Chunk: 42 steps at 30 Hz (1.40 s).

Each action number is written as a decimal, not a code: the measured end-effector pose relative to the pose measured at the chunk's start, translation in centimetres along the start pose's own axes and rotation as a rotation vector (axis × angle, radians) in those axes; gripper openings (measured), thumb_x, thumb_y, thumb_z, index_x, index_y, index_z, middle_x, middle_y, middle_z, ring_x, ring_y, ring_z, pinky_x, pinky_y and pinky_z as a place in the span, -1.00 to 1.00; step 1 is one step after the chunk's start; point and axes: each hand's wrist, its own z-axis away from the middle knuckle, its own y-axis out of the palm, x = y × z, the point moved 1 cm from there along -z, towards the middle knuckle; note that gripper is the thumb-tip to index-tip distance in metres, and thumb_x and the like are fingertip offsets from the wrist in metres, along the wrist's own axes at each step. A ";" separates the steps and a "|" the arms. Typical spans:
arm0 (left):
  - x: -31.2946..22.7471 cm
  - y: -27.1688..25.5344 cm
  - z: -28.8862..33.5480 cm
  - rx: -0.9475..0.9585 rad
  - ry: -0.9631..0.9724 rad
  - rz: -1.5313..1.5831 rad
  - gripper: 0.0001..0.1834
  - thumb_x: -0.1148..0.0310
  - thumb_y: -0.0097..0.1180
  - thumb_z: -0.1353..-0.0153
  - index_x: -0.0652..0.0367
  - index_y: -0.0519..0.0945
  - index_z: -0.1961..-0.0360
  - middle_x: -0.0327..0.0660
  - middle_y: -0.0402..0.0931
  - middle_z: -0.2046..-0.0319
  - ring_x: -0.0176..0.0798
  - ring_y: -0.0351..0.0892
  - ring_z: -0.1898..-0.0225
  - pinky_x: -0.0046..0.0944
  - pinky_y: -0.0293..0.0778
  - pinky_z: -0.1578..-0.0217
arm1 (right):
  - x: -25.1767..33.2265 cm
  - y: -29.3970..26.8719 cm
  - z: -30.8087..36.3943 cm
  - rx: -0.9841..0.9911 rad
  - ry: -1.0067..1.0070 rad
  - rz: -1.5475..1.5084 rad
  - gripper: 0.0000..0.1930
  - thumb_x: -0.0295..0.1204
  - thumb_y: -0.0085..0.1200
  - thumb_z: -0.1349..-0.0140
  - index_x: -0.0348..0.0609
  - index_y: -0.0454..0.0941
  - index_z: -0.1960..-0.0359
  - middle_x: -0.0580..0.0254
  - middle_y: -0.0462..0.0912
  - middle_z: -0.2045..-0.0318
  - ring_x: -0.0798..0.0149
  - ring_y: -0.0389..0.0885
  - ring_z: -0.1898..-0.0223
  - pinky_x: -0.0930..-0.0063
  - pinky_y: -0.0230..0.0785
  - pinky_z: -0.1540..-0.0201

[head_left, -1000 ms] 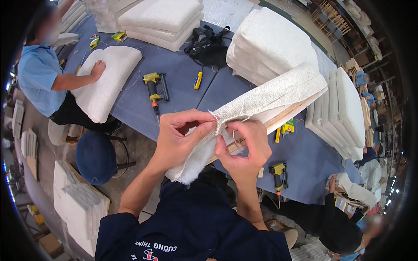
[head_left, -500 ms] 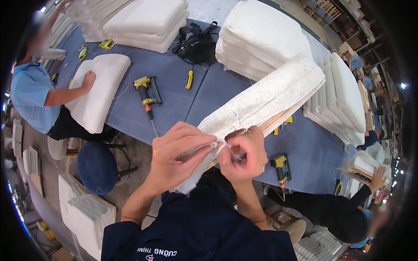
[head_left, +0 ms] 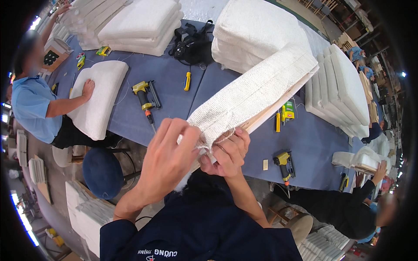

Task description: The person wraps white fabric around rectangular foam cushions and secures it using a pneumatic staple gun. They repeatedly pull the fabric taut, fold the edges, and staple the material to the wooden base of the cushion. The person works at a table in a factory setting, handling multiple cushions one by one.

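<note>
A long cushion panel [head_left: 257,93] in white woven fabric, with a bare wooden board along its underside, slants up and away from me to the right. At its near corner my left hand [head_left: 167,158] is closed on the gathered fabric edge. My right hand [head_left: 228,152] pinches the same edge just beside it, its fingers curled under the corner. Frayed white threads show between the two hands. The left fingertips are partly hidden behind the fabric.
Yellow-black staple guns lie left [head_left: 143,98] and right [head_left: 285,167] on the blue table [head_left: 174,100]. A yellow screwdriver [head_left: 187,81], black straps [head_left: 191,45] and stacks of white cushions [head_left: 261,30] are farther back. A person in light blue [head_left: 37,102] sits left; another person [head_left: 339,213] works right.
The panel's far end has shifted slightly left. My left hand has turned, its back now more upward, and my right hand has moved left and folded under the corner.
</note>
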 end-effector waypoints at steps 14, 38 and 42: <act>-0.1 5.3 4.8 -0.193 -0.152 -0.155 -0.78 0.57 0.26 0.08 0.18 0.47 0.41 -0.16 0.32 0.44 -0.08 0.34 0.37 -0.13 0.33 0.33 | -3.3 2.3 2.7 0.084 -0.066 -0.044 -0.57 -0.07 0.25 -0.28 -0.27 0.78 0.19 -0.07 0.76 0.11 -0.18 0.69 -0.02 -0.15 0.34 -0.15; 1.8 6.5 5.1 -0.491 0.013 0.013 -0.66 0.60 0.34 0.19 0.23 0.67 0.27 -0.13 0.57 0.25 -0.07 0.61 0.20 -0.17 0.58 0.19 | -0.7 0.5 -0.2 0.417 0.660 -0.801 -0.61 -0.48 0.07 -0.49 -0.39 0.58 0.58 0.25 0.55 0.74 0.48 0.48 0.75 0.55 0.25 0.71; 2.3 5.5 4.7 -0.445 -0.039 0.193 -0.59 0.73 0.40 0.26 0.25 0.73 0.26 -0.14 0.65 0.28 -0.07 0.66 0.22 -0.20 0.60 0.23 | -1.6 1.1 1.3 0.382 0.614 -0.806 -0.90 -0.68 0.20 -0.19 -0.30 0.73 0.45 0.33 0.65 0.67 0.38 0.67 0.58 0.49 0.49 0.40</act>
